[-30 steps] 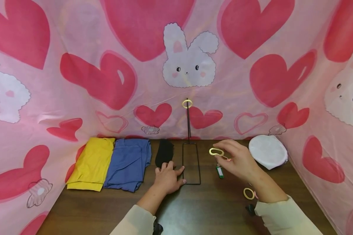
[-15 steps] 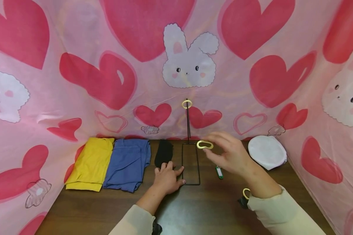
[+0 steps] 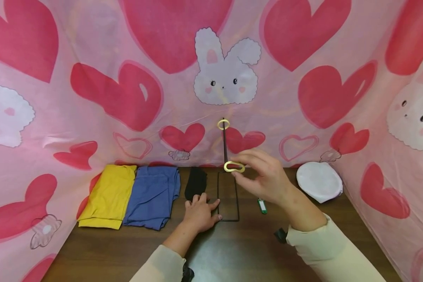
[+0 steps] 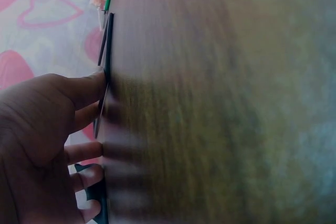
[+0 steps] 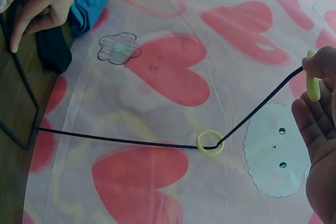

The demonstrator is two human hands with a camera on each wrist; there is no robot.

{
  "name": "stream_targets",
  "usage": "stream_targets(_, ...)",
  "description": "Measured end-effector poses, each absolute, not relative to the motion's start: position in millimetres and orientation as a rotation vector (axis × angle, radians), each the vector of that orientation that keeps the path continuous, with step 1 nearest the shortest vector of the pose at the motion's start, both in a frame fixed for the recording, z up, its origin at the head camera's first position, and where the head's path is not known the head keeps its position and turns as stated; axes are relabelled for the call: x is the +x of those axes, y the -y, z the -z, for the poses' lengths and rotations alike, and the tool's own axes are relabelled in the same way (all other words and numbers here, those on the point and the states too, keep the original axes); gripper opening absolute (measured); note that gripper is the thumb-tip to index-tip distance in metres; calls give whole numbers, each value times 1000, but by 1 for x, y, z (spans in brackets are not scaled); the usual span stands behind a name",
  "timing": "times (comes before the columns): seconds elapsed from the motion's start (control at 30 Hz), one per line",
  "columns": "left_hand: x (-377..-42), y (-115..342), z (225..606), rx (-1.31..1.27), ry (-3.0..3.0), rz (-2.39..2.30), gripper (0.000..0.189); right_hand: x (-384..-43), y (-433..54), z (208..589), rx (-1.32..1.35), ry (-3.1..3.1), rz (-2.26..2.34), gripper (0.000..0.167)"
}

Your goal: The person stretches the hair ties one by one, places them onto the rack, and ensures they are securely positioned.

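Note:
My right hand (image 3: 268,180) pinches a yellow ring (image 5: 313,88) between thumb and fingers, and the ring is squeezed to an oval. In the right wrist view it stands right at the tip of the black wire stand (image 5: 121,140). Another yellow ring (image 5: 198,142) hangs at the bend of that stand's arm. My left hand (image 3: 199,215) lies with spread fingers on the table, the thumb and index finger touching the left bar of the stand's rectangular base (image 3: 229,221). Its other fingertips are at the lower end of a black sock (image 3: 196,182).
Folded yellow cloth (image 3: 109,196) and blue cloth (image 3: 151,197) lie side by side at the left. A green key tag (image 3: 262,206) lies right of the base. At the back right sits a round white pouch (image 3: 319,182). Pink printed fabric (image 3: 183,113) walls the table in.
My right hand has carried the ring leftward and slightly up, to the stand's arm. The forearm now covers the loose ring that lay at the right. My left hand stays in place.

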State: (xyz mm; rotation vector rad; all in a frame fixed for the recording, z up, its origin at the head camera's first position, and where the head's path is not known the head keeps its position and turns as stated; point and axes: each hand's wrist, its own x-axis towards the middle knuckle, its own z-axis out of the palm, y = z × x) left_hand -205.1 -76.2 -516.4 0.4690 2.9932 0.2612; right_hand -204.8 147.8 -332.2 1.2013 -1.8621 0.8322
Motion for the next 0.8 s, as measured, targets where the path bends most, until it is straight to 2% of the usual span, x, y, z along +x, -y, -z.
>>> stream_targets(0.43, -207, 76, 518, 457, -2997, -264, 62, -228, -144, 339, 1118, 1956, -867, 29)
stream_targets(0.8, -206, 76, 518, 465, -3001, -269, 62, -259, -139, 345, 1008, 2011, -896, 28)
